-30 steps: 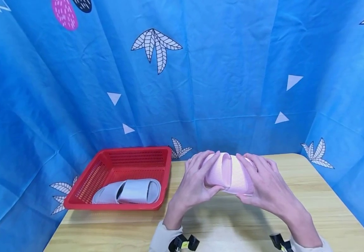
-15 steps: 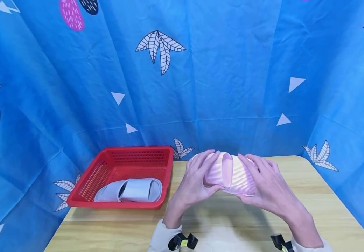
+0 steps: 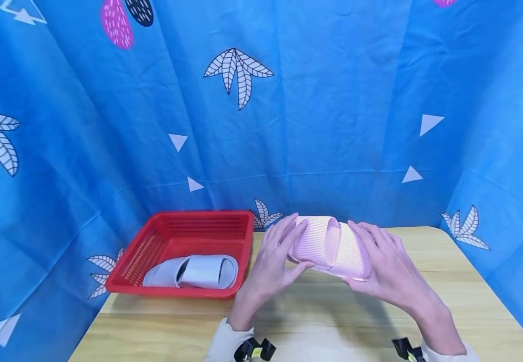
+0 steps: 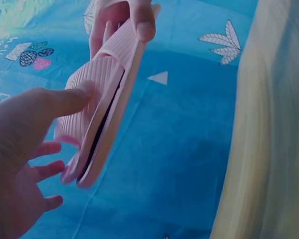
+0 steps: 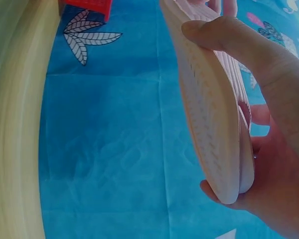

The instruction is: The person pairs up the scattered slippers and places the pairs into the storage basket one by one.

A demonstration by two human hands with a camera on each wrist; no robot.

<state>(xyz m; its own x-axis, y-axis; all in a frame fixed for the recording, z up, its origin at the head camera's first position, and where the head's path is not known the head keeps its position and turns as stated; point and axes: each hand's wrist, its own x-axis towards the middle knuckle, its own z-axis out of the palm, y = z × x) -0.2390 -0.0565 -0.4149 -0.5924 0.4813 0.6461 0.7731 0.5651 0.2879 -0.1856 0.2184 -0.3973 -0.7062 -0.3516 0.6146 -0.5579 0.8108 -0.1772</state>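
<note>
Pink ribbed slippers [image 3: 318, 241], a pair pressed together, are held up above the table between my two hands. A dark gap between the two soles [image 4: 107, 119] shows in the left wrist view. My left hand [image 3: 272, 264] grips one end, its thumb [image 4: 74, 99] over the ribbed strap and its other fingers spread behind. My right hand [image 3: 390, 266] holds the other end, the thumb [image 5: 209, 32] across the sole's edge and fingers wrapped behind. The right wrist view shows the sole side [image 5: 209, 119] standing nearly upright.
A red perforated plastic basket [image 3: 180, 292] stands at the left of the wooden table [image 3: 171, 332]. Inside it lies a light grey slipper [image 3: 202, 271]; whether another is under it I cannot tell. A blue patterned curtain [image 3: 334, 125] encloses the back and sides.
The head view has turned slightly left, so the basket appears further right. Both hands keep the pink slippers, which now tilt a little more, right end lower. My left hand has shifted slightly left.
</note>
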